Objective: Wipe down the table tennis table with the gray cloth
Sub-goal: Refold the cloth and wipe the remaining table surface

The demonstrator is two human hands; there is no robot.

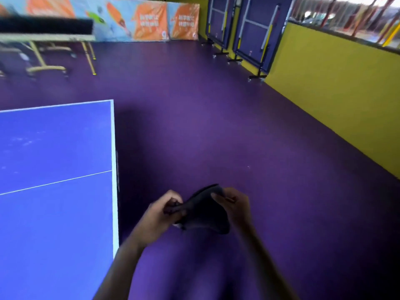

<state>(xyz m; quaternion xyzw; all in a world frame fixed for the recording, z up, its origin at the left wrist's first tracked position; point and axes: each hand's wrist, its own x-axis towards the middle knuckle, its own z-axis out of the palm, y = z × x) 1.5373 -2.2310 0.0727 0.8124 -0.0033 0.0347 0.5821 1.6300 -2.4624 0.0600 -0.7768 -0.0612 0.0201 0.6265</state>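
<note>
The blue table tennis table (pixel 56 159) fills the left of the view, with a white edge line and a thin white centre line across it. Beside its end, over the purple floor, both my hands hold the dark gray cloth (pixel 205 213). My left hand (pixel 161 215) grips one bunched end of the cloth. My right hand (pixel 234 205) pinches the other end with thumb and fingers. The cloth is stretched between them and hangs a little below. It is off the table, to the right of the table's edge.
Purple floor (pixel 216 126) spreads ahead and to the right. A low yellow wall (pixel 324 94) runs along the right side. Folded table tennis tables (pixel 255 33) stand at the back right. Another table with a net (pixel 45 31) and orange-and-blue banners (pixel 149 20) are at the back left.
</note>
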